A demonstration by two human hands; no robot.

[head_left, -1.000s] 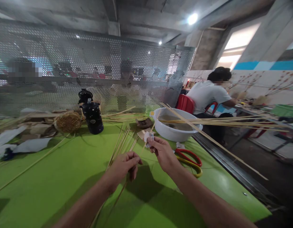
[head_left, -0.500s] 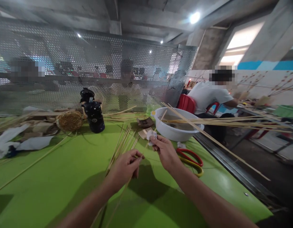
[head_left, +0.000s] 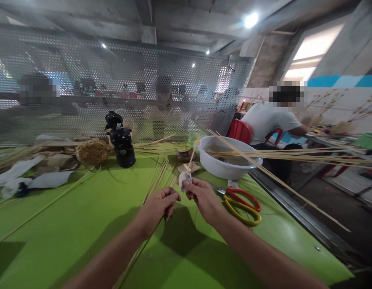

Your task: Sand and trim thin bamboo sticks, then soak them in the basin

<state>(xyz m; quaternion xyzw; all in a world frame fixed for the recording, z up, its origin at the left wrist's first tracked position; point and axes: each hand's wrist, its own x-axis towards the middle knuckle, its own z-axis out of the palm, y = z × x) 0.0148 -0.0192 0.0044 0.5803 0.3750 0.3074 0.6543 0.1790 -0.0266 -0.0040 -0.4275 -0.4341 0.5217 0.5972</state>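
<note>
Close together above the green table, both my hands are closed. Between the fingers of my right hand is a crumpled white tissue, with a thin bamboo strip sticking up past it. My left hand is just to the left, thumb and fingers pinched, apparently on the lower part of that strip; its hold is mostly hidden. Under and behind the left hand lie several more loose strips. Scissors with red and yellow handles rest beside my right wrist.
A white basin of water has long strips lying across its rim. At the back stand a dark bottle and a small woven basket, with papers to the left. Behind rises a perforated metal screen. Someone sits at the right.
My right hand with the tissue has come down and left, closer to my left hand. More of the strip now shows above the tissue. The view has shifted slightly.
</note>
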